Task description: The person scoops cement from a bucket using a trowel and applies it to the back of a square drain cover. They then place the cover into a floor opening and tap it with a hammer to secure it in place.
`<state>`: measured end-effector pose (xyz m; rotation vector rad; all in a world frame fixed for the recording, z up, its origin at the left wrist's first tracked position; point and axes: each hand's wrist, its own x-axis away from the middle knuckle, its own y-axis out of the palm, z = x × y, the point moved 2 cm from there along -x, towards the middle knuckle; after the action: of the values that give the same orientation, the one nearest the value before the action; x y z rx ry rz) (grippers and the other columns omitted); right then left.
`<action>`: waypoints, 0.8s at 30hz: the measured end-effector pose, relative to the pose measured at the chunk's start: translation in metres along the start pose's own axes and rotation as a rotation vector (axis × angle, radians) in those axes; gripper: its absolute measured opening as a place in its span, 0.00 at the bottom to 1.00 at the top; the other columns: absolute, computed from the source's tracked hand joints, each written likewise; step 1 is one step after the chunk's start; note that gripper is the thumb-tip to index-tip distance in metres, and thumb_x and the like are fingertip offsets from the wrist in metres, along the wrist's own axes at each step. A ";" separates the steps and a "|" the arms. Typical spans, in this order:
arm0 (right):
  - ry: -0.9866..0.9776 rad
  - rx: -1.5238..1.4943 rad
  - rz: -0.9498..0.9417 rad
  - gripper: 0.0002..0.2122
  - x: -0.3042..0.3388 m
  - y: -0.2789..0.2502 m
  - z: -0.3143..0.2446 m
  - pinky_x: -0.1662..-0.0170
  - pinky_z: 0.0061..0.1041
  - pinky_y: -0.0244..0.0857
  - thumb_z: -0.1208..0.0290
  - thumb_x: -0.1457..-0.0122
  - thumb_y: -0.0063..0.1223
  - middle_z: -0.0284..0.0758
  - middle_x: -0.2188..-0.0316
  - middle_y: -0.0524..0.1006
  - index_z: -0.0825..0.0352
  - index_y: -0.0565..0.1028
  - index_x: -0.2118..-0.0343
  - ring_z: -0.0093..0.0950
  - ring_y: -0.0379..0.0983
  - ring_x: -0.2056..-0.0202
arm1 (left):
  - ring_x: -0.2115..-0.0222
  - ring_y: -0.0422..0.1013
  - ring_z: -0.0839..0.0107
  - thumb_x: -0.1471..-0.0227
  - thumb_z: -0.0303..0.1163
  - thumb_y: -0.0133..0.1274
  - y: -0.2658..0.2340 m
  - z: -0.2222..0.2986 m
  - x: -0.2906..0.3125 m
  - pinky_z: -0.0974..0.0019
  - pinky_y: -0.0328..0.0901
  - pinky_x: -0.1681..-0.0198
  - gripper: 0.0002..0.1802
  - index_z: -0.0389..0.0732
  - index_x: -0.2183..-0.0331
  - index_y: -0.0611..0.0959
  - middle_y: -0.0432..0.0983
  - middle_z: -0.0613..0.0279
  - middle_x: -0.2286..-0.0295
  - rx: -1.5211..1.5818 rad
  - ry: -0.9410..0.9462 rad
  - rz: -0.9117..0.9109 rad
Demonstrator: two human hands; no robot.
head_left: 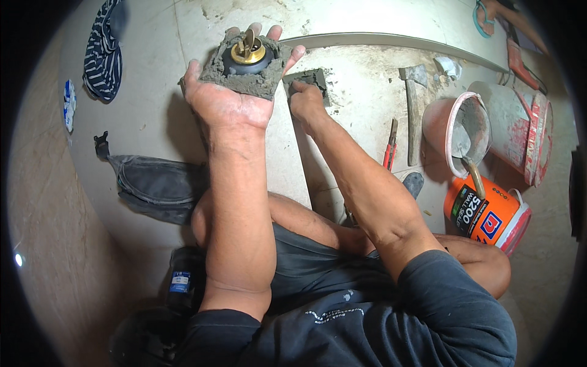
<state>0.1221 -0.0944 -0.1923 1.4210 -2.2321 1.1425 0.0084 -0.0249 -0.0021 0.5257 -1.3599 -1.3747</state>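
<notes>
My left hand point(235, 109) is raised palm up, fingers cupped under and around a square piece thickly spread with wet grey mortar. From the mortar's middle rises a round black body with a brass ring and a tilted brass flap; it looks like a floor drain point(247, 56). Farther right, my right hand point(307, 103) is down at a dark square opening point(317, 78) in the pale tiled floor, with grey mortar around its edge. Its fingers are curled and partly hidden, so what they hold, if anything, does not show.
To the right lie a hatchet point(414, 113) and a red utility knife point(391, 147). Beyond them stand a mortar bucket point(449, 131) with a trowel, a stained bucket point(510, 131) and an orange pail point(483, 211). A black bag point(159, 183) and striped cloth point(105, 55) lie left. Another person's foot point(486, 17) shows far right.
</notes>
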 end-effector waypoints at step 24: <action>-1.022 -0.083 0.230 0.19 0.146 -0.144 -0.114 0.65 0.23 0.71 0.85 0.49 0.66 0.39 0.60 0.73 0.69 0.76 0.53 0.25 0.72 0.66 | 0.45 0.71 0.38 0.34 0.61 0.21 0.006 -0.049 -0.001 0.25 0.63 0.43 0.40 0.38 0.42 0.67 0.72 0.38 0.48 -0.131 -0.173 0.266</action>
<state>0.1523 -0.1370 0.0365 2.0415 -3.0952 0.3316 0.0533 -0.0434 -0.0094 0.1346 -1.4099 -1.2997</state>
